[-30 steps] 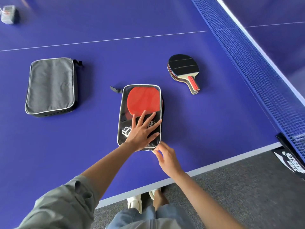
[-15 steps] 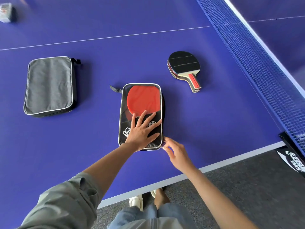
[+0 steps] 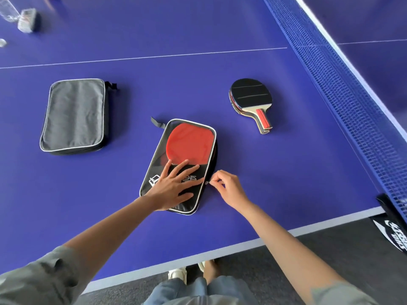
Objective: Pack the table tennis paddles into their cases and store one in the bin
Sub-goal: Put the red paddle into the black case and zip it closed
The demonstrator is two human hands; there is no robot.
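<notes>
A black paddle case (image 3: 199, 194) with a clear window lies in front of me on the blue table (image 3: 286, 172). A red paddle (image 3: 189, 144) shows through the window. My left hand (image 3: 174, 186) presses flat on the case's near half, fingers spread. My right hand (image 3: 226, 186) pinches the zipper pull (image 3: 207, 182) on the case's right edge. A second paddle (image 3: 251, 97), black face up with a red-striped handle, lies bare to the right. A grey case (image 3: 74, 115) lies shut at the left.
The blue net (image 3: 343, 89) runs along the right side, with its black post clamp (image 3: 389, 208) at the table's near edge. Small clear and grey objects (image 3: 26, 19) sit at the far left corner. Grey carpet lies below the table edge.
My right hand has moved from the case's near right corner up along its right edge, pinching the zipper pull. My left hand has stayed pressed on the case.
</notes>
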